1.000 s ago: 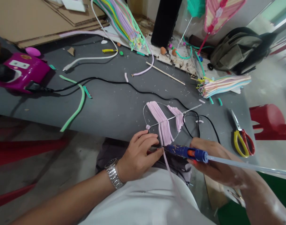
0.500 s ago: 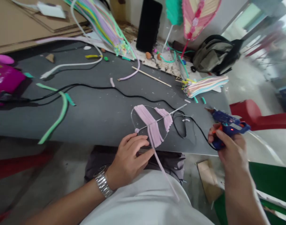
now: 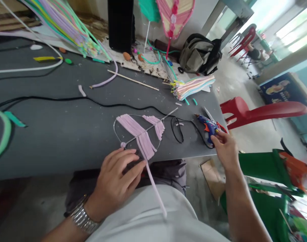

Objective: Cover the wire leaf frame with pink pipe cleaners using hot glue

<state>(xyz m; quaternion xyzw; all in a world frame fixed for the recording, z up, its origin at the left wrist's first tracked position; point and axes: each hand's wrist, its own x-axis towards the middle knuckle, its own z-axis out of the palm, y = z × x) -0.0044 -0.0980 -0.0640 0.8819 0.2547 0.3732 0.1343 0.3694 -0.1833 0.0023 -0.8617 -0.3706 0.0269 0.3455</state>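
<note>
Right hand [image 3: 227,150] swung outward, at glue gun [image 3: 210,128]

On the counter [image 3: 55,134], the wire frame [image 3: 143,132] lies near the front edge. To the right of it, the glue gun [image 3: 209,128] partly hides the scissors [image 3: 209,114]. Behind the wire frame lies the wooden stick [image 3: 134,80]; the backpack [image 3: 197,55] is behind the pipe-cleaner bundle [image 3: 193,87].

The scissors [image 3: 209,114] lie partly hidden behind the blue glue gun [image 3: 211,129].

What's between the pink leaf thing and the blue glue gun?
Between the pink leaf and the glue gun, the head view shows a loop of black cord and a small pale scrap.
</note>
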